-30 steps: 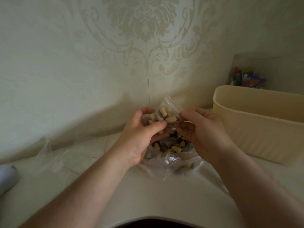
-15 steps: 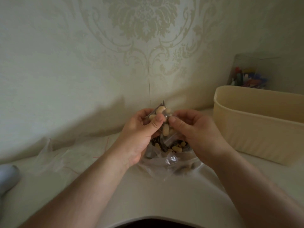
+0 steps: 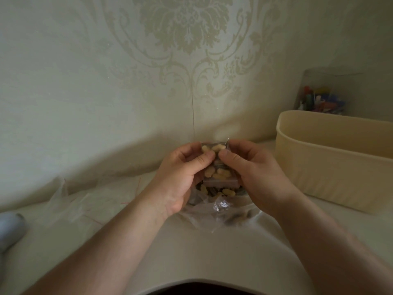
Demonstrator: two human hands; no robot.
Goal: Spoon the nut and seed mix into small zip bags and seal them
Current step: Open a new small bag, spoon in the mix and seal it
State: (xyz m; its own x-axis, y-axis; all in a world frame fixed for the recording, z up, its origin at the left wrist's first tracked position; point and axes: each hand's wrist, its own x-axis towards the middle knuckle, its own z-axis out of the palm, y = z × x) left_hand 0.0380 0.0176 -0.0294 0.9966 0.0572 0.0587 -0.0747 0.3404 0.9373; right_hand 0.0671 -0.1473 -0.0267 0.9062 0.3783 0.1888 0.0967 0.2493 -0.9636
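A small clear zip bag (image 3: pixel 217 173) filled with pale peanuts and dark seeds is held upright at the centre, above the table. My left hand (image 3: pixel 180 177) pinches its upper left part between thumb and fingers. My right hand (image 3: pixel 255 173) pinches the upper right part, and the two thumbs nearly meet at the bag's front. Below it lies a larger clear plastic bag (image 3: pixel 221 209) with loose nut and seed mix inside. No spoon is in view.
A cream plastic tub (image 3: pixel 331 162) stands at the right, with a clear jar of coloured items (image 3: pixel 319 96) behind it. Crumpled clear bags (image 3: pixel 85 194) lie at the left. A grey object (image 3: pixel 10 228) sits at the left edge. The patterned wall is close behind.
Both hands have closed in on the small bag. It was tilted with its top corner sticking up, and now it stands squarer with both thumbs pressed side by side near its top.
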